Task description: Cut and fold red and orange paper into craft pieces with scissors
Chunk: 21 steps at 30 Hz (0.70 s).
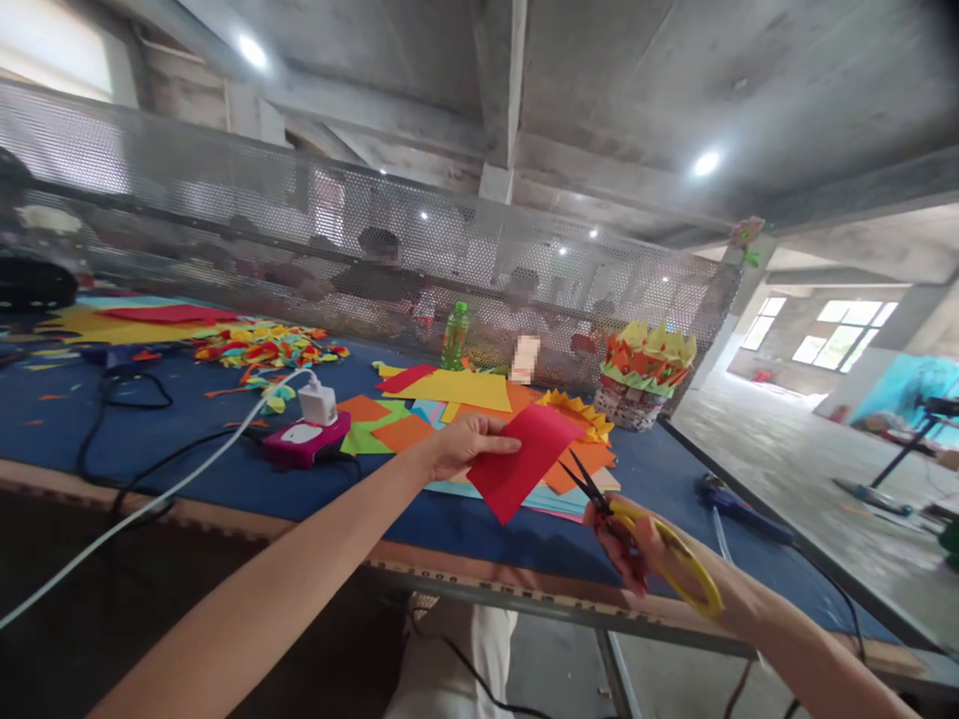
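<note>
My left hand (466, 445) pinches a sheet of red paper (524, 459) by its left edge, thumb on top, above the table's front part. Close to the paper's right edge, my right hand (629, 539) grips yellow-handled scissors (693, 569). Their dark blades are slightly parted and point up and left towards the red sheet; whether they touch it I cannot tell. Beneath and behind the sheet lie orange paper (405, 432), yellow paper (469, 388) and light blue sheets (486, 491). A folded yellow paper strip with points (576, 411) rests just behind the red sheet.
A woven basket with folded paper (644, 374) stands at the back right, a green bottle (455, 338) at the back. A pink power strip with a white charger (304, 434) and cables lie left. Paper scraps (262, 345) are heaped farther back. A glue gun (738, 507) lies at right.
</note>
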Tool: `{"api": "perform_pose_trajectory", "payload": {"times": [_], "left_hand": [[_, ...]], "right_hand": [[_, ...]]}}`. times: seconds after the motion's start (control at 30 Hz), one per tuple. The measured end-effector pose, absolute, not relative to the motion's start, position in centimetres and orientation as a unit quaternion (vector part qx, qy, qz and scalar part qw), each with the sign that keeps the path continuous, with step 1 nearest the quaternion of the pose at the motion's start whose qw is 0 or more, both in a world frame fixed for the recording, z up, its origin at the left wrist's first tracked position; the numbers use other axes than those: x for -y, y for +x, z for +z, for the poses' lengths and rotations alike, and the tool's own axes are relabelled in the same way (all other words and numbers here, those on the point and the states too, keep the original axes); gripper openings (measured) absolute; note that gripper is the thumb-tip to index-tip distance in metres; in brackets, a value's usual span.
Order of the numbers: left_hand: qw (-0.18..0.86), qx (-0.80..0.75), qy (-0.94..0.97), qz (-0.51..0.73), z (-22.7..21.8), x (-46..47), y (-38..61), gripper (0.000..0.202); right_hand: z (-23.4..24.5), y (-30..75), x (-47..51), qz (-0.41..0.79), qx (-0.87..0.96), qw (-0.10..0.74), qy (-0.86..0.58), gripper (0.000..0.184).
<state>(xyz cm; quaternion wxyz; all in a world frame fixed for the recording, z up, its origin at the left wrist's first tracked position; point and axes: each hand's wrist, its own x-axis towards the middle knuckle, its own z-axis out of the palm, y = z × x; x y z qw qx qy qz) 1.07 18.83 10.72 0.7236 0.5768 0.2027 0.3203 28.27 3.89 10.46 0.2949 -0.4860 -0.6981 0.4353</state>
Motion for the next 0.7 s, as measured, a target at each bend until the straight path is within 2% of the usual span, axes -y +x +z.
{"api": "perform_pose_trajectory", "payload": {"times": [0.2,0.7], "left_hand": [[0.73,-0.198,0.586,0.29,10.1,-19.0,1.2,0.031],[0.711,-0.198,0.619,0.267,9.7,-19.3,1.3,0.031]], "right_hand": [[11.5,27.1,-4.5,0.359,0.769,0.248,-0.467,0.062],[11.9,26.0,-4.8,0.37,0.77,0.242,-0.46,0.058]]}}
